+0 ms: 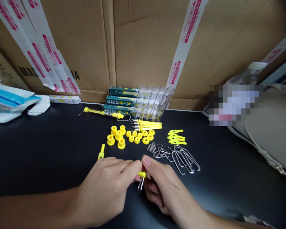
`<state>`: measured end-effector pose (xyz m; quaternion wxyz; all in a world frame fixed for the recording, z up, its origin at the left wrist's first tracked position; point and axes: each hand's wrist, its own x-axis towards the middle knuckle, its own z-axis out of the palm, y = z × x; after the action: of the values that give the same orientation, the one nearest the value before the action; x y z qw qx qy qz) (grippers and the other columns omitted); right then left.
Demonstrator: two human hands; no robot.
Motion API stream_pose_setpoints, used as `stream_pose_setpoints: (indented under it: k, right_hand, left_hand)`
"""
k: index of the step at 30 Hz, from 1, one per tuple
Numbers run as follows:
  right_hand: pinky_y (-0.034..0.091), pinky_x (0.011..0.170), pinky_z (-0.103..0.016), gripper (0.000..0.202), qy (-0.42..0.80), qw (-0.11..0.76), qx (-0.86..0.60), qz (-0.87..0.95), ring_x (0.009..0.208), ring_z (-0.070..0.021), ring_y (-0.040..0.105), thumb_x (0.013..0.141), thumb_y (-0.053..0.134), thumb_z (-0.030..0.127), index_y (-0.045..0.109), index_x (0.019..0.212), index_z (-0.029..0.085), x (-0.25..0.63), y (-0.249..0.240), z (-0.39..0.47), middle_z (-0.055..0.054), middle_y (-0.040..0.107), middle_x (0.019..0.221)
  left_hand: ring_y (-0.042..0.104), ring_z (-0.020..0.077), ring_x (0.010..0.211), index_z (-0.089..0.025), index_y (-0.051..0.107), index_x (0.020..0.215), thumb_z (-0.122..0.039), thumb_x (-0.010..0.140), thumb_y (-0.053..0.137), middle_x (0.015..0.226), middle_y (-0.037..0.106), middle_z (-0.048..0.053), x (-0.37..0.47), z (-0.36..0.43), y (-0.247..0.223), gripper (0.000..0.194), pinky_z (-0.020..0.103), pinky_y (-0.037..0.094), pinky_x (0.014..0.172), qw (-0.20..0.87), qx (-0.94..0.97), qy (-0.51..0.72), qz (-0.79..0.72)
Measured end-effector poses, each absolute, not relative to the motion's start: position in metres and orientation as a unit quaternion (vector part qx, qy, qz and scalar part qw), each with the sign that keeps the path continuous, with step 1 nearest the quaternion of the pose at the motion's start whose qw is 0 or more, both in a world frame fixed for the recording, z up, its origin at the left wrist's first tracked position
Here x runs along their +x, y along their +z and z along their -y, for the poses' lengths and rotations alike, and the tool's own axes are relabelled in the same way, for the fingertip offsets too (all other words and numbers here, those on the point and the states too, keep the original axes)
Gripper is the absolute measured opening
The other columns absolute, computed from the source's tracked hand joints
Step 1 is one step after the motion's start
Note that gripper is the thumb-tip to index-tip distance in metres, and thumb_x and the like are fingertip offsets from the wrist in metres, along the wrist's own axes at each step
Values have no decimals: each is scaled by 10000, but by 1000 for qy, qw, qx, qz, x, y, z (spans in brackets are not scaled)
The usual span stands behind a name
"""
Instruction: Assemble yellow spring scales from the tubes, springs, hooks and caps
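Note:
My left hand (109, 184) is closed, its thumb and forefinger pinching a small yellow plastic part (142, 174). A bent metal wire hook (140, 185) hangs below that part. Against it, my right hand (163, 187) is also closed, with thumb and finger pressed together; what lies between them is hidden. Just beyond my left hand lies a flat yellow tab (101, 152), partly covered by the knuckles. Loose wire hooks (162, 153), larger bent wire frames (186, 160) and small springs (151, 147) lie beyond my right hand.
Yellow flanged caps (111, 140), yellow rings (146, 140), yellow strips with springs (149, 125) and yellow tabs (177, 139) lie in groups. Behind stand clear tubes (152, 101), green boxes (120, 100) and an assembled spring scale (97, 111). A grey bag (271, 127) sits at right.

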<state>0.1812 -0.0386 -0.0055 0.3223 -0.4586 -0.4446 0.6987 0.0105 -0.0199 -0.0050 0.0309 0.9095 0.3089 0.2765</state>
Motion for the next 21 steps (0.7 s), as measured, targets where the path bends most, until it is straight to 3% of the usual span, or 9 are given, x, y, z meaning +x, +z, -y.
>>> stream_pose_setpoints:
  k: [2,6,13,16,21]
  right_hand:
    - [115,346,-148,503,695,324,-452,456,477,-54,251,940,454,666,440,741,205,183,-6,39,81,299,604]
    - [224,334,-132,427,674,342,-416,505,504,-73,322,971,455,606,497,836,203,187,-12,41,60,377,634]
    - [294,314,-113,358,638,318,-436,550,331,-22,441,1033,350,542,489,1048,213,190,-19,41,72,536,660]
    - [287,325,-106,369,628,303,-437,568,345,-32,518,1039,344,522,500,962,197,191,-17,39,58,579,631]
    - [293,320,-109,377,604,293,-455,585,332,-32,513,1037,368,492,535,883,192,193,-16,39,58,582,604]
  left_hand:
    - [542,132,473,-227,407,759,15,822,352,596,576,-61,10,20,-5,256,263,358,486,35,907,276,-317]
    - [518,126,464,-229,377,755,8,824,349,585,550,-71,8,18,-5,249,255,344,481,47,905,266,-330]
    - [508,107,466,-230,337,758,7,816,345,581,535,-80,6,17,-6,244,221,347,489,60,898,268,-343]
    - [494,102,454,-230,319,748,5,819,334,572,521,-83,6,18,-4,246,219,336,480,55,900,267,-340]
    - [502,114,450,-232,314,743,18,790,314,564,522,-81,5,17,-3,253,241,313,480,52,905,251,-340]
